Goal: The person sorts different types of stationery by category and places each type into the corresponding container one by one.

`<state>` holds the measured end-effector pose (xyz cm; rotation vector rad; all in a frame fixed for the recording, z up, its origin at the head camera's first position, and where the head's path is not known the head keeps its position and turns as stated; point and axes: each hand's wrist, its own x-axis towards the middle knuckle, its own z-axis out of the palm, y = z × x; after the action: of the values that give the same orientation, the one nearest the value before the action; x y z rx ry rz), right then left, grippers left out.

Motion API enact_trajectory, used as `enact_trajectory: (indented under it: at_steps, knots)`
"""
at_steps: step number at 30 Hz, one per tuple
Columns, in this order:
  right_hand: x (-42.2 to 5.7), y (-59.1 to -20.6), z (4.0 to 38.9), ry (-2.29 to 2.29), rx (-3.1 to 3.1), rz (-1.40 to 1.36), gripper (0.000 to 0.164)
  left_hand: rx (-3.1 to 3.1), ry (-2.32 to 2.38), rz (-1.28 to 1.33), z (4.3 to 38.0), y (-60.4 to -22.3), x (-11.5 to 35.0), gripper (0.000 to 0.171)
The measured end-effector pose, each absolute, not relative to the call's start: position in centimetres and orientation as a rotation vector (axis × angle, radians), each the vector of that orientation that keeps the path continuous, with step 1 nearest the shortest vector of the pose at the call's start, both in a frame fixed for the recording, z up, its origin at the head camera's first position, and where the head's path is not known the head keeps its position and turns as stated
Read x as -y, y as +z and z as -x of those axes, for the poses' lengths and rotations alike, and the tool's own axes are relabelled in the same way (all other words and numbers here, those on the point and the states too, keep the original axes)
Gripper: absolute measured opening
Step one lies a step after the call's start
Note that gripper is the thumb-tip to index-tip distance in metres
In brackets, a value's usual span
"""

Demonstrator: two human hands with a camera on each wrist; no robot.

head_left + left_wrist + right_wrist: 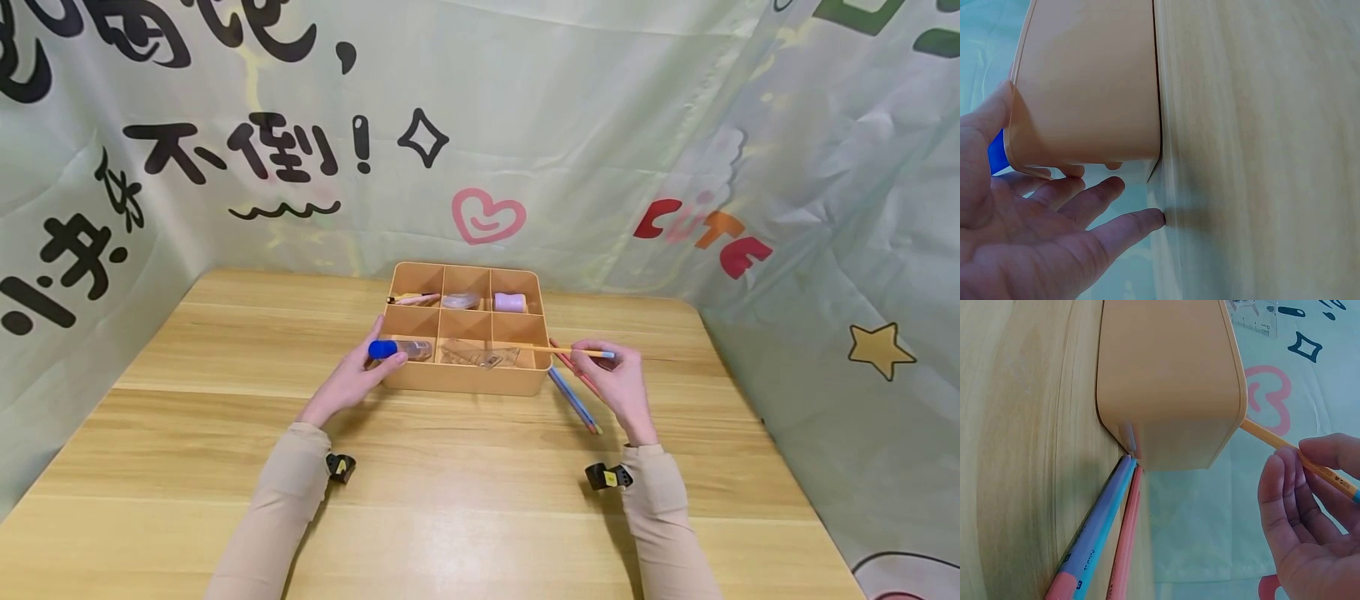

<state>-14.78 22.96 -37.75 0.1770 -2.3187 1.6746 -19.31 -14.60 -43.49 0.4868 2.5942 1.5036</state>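
Observation:
A tan organizer box (465, 382) with several compartments stands on the table. My left hand (358, 375) rests on its front left corner; in the left wrist view the thumb lies at the rim and the other fingers spread along the side wall. A clear tube with a blue cap (382, 349) lies in the front left compartment, its cap near that thumb. With thumb and fingertips, my right hand (617, 382) pinches an orange pencil (1329, 475) with a blue end. The pencil slants over the box's right rim, its other end above the front right compartment.
Right of the box, blue and purple pencils (573, 400) and a red pencil (1125, 544) lie on the wooden table (450, 500). Clear rulers (480, 354) lie in the front compartments. Pens (414, 298) and a purple roll (510, 302) sit in the back row. A printed curtain (585, 150) hangs behind.

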Motion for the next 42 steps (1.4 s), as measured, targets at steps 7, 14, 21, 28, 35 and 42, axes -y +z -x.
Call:
enact_trajectory:
  at_steps: [7, 14, 21, 28, 35, 42]
  knots:
    - [-23.0, -37.8, 14.9, 1.647, 2.379, -0.219, 0.02, -2.596, 1.505, -0.491, 19.4, -43.6, 14.6, 0.086]
    - [-24.0, -39.3, 15.8, 1.672, 2.401, -0.232, 0.024, -2.593, 1.505, -0.481, 19.4, -43.5, 14.6, 0.086]
    - [-24.7, -40.1, 16.2, 1.689, 2.357, -0.244, 0.033, -2.587, 1.51, -0.483, 19.4, -43.6, 14.6, 0.086]
    - [-25.2, -40.2, 16.3, 1.645, 2.363, -0.274, 0.032, -2.583, 1.507, -0.478, 19.4, -43.7, 14.6, 0.086]
    - [-25.5, -40.2, 16.4, 1.633, 2.382, -0.285, 0.032, -2.574, 1.516, -0.482, 19.4, -43.9, 14.6, 0.086]
    - [-25.5, -40.4, 16.4, 1.59, 2.401, -0.253, 0.033, -2.575, 1.514, -0.472, 19.5, -43.9, 14.6, 0.086]
